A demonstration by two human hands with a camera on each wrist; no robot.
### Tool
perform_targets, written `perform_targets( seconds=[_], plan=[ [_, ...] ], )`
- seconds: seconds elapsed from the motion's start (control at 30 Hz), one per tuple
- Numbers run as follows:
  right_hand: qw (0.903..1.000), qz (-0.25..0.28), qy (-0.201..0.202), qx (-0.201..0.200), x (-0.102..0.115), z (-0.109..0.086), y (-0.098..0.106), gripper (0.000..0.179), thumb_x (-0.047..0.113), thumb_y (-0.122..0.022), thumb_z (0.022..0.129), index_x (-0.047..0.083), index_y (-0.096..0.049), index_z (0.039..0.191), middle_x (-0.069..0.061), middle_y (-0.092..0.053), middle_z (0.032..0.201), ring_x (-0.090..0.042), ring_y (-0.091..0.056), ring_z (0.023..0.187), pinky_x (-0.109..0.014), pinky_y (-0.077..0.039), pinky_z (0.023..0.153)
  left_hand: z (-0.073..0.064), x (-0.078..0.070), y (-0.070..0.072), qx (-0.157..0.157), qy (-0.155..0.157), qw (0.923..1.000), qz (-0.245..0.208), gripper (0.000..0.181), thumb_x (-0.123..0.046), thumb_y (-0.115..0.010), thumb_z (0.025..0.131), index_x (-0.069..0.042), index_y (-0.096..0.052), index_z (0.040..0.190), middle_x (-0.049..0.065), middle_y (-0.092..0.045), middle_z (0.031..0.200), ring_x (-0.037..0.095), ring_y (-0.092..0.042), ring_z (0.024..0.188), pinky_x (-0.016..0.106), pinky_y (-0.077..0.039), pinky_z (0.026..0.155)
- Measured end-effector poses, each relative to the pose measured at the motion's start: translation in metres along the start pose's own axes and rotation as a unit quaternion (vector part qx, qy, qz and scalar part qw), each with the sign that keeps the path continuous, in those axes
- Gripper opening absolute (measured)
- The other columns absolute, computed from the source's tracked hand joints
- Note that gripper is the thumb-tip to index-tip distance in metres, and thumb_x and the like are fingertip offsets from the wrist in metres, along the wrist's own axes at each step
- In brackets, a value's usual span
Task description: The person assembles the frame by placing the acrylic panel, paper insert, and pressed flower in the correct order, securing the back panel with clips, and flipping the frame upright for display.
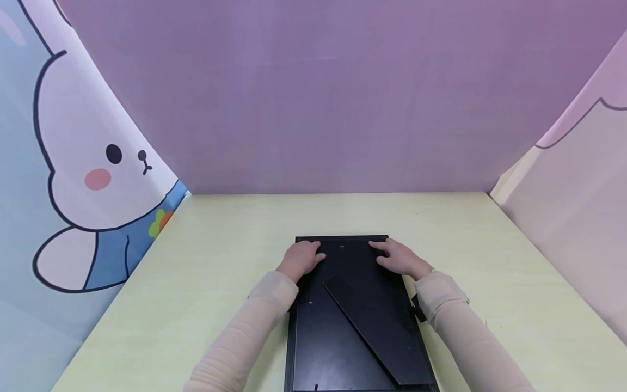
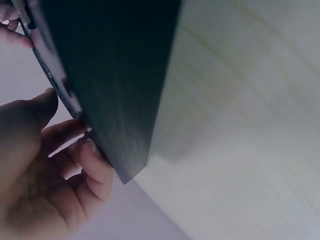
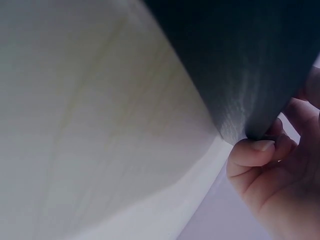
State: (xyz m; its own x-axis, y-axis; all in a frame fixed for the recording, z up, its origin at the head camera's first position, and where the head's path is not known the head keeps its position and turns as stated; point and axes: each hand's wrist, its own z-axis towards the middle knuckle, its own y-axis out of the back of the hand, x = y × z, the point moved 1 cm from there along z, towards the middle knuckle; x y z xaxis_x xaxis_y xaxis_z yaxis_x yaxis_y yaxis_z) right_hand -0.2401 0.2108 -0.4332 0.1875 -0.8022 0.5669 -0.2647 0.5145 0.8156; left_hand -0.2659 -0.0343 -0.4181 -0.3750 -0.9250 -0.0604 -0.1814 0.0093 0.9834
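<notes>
A black picture frame [image 1: 362,305] lies on the table with its back upward. Its dark stand leg [image 1: 374,332] runs diagonally across the backing. My left hand [image 1: 300,259] touches the back near the far left corner, thumb and forefinger apart. Opposite it, my right hand [image 1: 399,258] touches near the far right corner. In the left wrist view, bent fingertips of the left hand [image 2: 70,170] meet the rim above the frame's side wall [image 2: 120,90]. The right wrist view has curled fingers of the right hand [image 3: 270,170] at the frame's corner [image 3: 240,115].
The pale yellow-green table [image 1: 220,228] extends around the frame. Behind it rises a purple backdrop [image 1: 333,109]. A panel with a cartoon rabbit [image 1: 98,136] stands at the left, and a pale panel [image 1: 578,207] at the right.
</notes>
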Motion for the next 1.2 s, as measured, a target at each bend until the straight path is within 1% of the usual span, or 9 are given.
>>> perform_targets(
  seconds=[0.17, 0.4, 0.57, 0.7, 0.83, 0.9, 1.0, 1.1, 1.2],
  plan=[
    [1.0, 0.002, -0.006, -0.002, 0.001, -0.002, -0.001, 0.048, 0.009, -0.049, 0.092, 0.003, -0.041, 0.138, -0.035, -0.027, 0.137, -0.038, -0.044, 0.107, -0.046, -0.038, 0.081, -0.003, 0.001, -0.002, 0.008, 0.003, 1.0, 0.005, 0.05, -0.036, -0.046, 0.096, -0.011, -0.041, 0.139, 0.011, -0.049, 0.131, 0.025, -0.046, 0.119, 0.036, -0.038, 0.094],
    [0.9999, 0.003, -0.008, 0.011, 0.0, -0.003, -0.005, 0.049, 0.011, -0.05, 0.092, 0.004, -0.039, 0.139, -0.034, -0.032, 0.133, -0.033, -0.047, 0.095, -0.043, -0.038, 0.077, -0.007, 0.008, -0.007, 0.036, -0.01, 0.9993, 0.002, 0.054, -0.036, -0.045, 0.096, -0.013, -0.034, 0.143, 0.015, -0.041, 0.136, 0.027, -0.043, 0.121, 0.037, -0.039, 0.092],
    [1.0, 0.004, 0.002, 0.001, 0.0, -0.003, -0.003, 0.049, 0.012, -0.052, 0.092, 0.002, -0.039, 0.139, -0.031, -0.037, 0.128, -0.029, -0.048, 0.087, -0.042, -0.039, 0.075, -0.008, 0.019, -0.008, -0.002, -0.028, 0.9968, -0.074, 0.055, -0.029, -0.052, 0.094, -0.005, -0.036, 0.141, 0.02, -0.045, 0.129, 0.03, -0.045, 0.116, 0.039, -0.038, 0.093],
    [0.9999, 0.01, 0.005, 0.003, -0.001, -0.004, 0.0, 0.05, 0.012, -0.053, 0.093, 0.001, -0.038, 0.139, -0.032, -0.035, 0.13, -0.028, -0.048, 0.084, -0.042, -0.038, 0.073, -0.008, 0.027, -0.007, -0.041, -0.045, 0.9857, -0.157, 0.055, -0.019, -0.058, 0.091, 0.001, -0.037, 0.138, 0.017, -0.054, 0.102, 0.027, -0.053, 0.09, 0.037, -0.043, 0.08],
    [0.9997, 0.021, 0.008, 0.005, -0.002, -0.005, 0.0, 0.052, 0.013, -0.053, 0.093, 0.0, -0.036, 0.14, -0.032, -0.034, 0.131, -0.025, -0.048, 0.08, -0.04, -0.038, 0.071, -0.012, 0.033, -0.005, -0.058, -0.045, 0.9749, -0.21, 0.055, -0.015, -0.06, 0.09, 0.003, -0.037, 0.138, 0.009, -0.05, 0.084, 0.02, -0.047, 0.074, 0.034, -0.041, 0.069],
    [0.9995, 0.029, 0.015, 0.002, -0.003, -0.006, 0.0, 0.052, 0.012, -0.053, 0.093, -0.001, -0.035, 0.14, -0.03, -0.039, 0.125, -0.024, -0.048, 0.07, -0.038, -0.039, 0.067, -0.015, 0.035, -0.005, -0.056, -0.035, 0.9706, -0.232, 0.057, -0.014, -0.06, 0.09, 0.003, -0.036, 0.139, 0.008, -0.048, 0.085, 0.019, -0.045, 0.073, 0.033, -0.041, 0.068],
    [0.9989, 0.039, 0.026, -0.001, -0.005, -0.008, 0.0, 0.053, 0.01, -0.054, 0.092, -0.003, -0.034, 0.139, -0.022, -0.048, 0.101, -0.021, -0.041, 0.059, -0.034, -0.037, 0.059, -0.021, 0.035, -0.005, -0.052, -0.017, 0.9656, -0.254, 0.059, -0.015, -0.059, 0.091, 0.003, -0.033, 0.14, 0.009, -0.047, 0.088, 0.019, -0.045, 0.075, 0.033, -0.041, 0.068],
    [0.9983, 0.044, 0.037, -0.009, -0.007, -0.009, 0.0, 0.055, 0.009, -0.056, 0.091, -0.005, -0.033, 0.139, -0.01, -0.042, 0.078, -0.02, -0.036, 0.058, -0.032, -0.034, 0.055, -0.028, 0.036, -0.005, -0.054, -0.003, 0.9606, -0.273, 0.06, -0.015, -0.06, 0.091, 0.005, -0.032, 0.14, 0.01, -0.046, 0.089, 0.021, -0.045, 0.076, 0.034, -0.04, 0.068],
    [0.998, 0.043, 0.042, -0.019, -0.008, -0.01, 0.001, 0.057, 0.008, -0.057, 0.09, -0.007, -0.032, 0.139, -0.006, -0.039, 0.072, -0.02, -0.035, 0.059, -0.032, -0.033, 0.055, -0.034, 0.038, -0.006, -0.059, 0.006, 0.9584, -0.279, 0.06, -0.016, -0.06, 0.091, 0.007, -0.032, 0.139, 0.011, -0.046, 0.088, 0.021, -0.044, 0.076, 0.034, -0.04, 0.067]
  ],
)
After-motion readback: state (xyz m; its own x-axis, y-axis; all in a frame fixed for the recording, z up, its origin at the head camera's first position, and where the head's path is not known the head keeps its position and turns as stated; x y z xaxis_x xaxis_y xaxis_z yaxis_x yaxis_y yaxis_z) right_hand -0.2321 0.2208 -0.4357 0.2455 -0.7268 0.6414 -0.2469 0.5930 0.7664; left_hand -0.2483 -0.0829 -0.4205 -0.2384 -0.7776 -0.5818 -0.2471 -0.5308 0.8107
